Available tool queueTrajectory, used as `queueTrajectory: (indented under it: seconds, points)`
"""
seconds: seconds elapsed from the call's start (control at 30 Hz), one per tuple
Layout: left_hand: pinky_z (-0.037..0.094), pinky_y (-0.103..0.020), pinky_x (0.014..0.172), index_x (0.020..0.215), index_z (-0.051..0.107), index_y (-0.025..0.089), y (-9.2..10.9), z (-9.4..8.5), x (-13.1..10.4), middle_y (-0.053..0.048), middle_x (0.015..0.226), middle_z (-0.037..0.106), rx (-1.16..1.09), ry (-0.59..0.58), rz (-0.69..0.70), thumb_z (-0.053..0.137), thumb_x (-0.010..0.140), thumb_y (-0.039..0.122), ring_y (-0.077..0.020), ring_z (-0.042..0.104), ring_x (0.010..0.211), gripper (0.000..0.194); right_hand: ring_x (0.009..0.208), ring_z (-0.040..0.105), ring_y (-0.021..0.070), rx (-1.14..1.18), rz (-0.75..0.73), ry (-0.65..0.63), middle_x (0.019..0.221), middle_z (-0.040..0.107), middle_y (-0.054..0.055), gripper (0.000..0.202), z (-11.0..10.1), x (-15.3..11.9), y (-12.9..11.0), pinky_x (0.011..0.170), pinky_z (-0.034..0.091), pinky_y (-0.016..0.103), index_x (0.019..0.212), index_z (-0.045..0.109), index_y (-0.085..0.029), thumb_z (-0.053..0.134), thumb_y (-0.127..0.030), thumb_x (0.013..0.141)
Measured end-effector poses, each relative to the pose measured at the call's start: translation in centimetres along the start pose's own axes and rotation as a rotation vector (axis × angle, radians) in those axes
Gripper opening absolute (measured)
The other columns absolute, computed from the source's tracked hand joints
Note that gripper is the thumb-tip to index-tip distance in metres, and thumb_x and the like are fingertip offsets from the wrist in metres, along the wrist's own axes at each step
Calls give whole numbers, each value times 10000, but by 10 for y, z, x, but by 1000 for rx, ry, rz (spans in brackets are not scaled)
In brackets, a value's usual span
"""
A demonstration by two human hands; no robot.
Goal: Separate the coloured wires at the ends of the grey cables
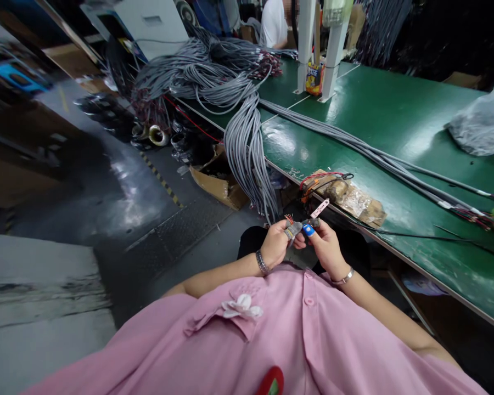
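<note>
My left hand (275,244) and my right hand (328,249) meet in front of my body, just short of the bench edge. Grey coverings wrap some of my fingertips, and blue tape is around my right thumb. Thin red and orange wires (289,218) fan out above the pinched fingers of my left hand. My right fingers are also closed, right beside the left; what they hold is hidden. Just beyond my right hand, a pale strip with dark marks (320,208) sticks up next to a tape-wrapped wooden block (354,200) with red, orange and black wires.
A green bench (415,131) runs along the right. Grey cables (206,77) pile up at its far end, and a bundle (247,142) hangs over the edge. More cables (354,142) lie lengthwise. An open carton (218,181) stands on the floor. A person (274,24) is behind.
</note>
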State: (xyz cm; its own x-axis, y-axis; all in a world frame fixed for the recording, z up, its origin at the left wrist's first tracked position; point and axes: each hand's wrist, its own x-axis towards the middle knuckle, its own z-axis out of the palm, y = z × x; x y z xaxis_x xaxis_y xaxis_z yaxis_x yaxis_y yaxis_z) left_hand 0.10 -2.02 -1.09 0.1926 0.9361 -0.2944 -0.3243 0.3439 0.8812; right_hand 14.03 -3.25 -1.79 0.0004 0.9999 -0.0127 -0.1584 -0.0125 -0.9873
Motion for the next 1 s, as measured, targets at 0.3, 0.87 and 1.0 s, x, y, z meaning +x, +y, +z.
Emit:
queueTrajectory:
  seconds: [0.3, 0.87, 1.0]
  points:
    - [509, -261, 619, 682, 647, 116, 8, -9, -2, -79, 642, 700, 251, -217, 55, 746, 729, 450, -144, 644, 582, 352, 562, 460, 101, 24, 95, -104, 649, 570, -26, 269, -5, 15, -9, 547, 376, 253, 752, 611, -180, 734, -419, 754]
    - [506, -254, 495, 767, 616, 123, -3, -9, 3, -38, 602, 672, 7, 38, 40, 747, 715, 423, -148, 634, 507, 332, 536, 419, 93, 114, 172, -23, 619, 517, -39, 295, -8, 15, 2, 538, 366, 256, 786, 641, -182, 757, -449, 742]
    - [501, -255, 489, 779, 619, 122, -2, -10, 3, -37, 605, 673, -9, 51, 70, 747, 717, 419, -155, 640, 513, 329, 578, 467, 99, 139, 187, -78, 737, 599, -11, 328, -11, 12, 2, 563, 402, 259, 900, 670, -192, 788, -431, 708]
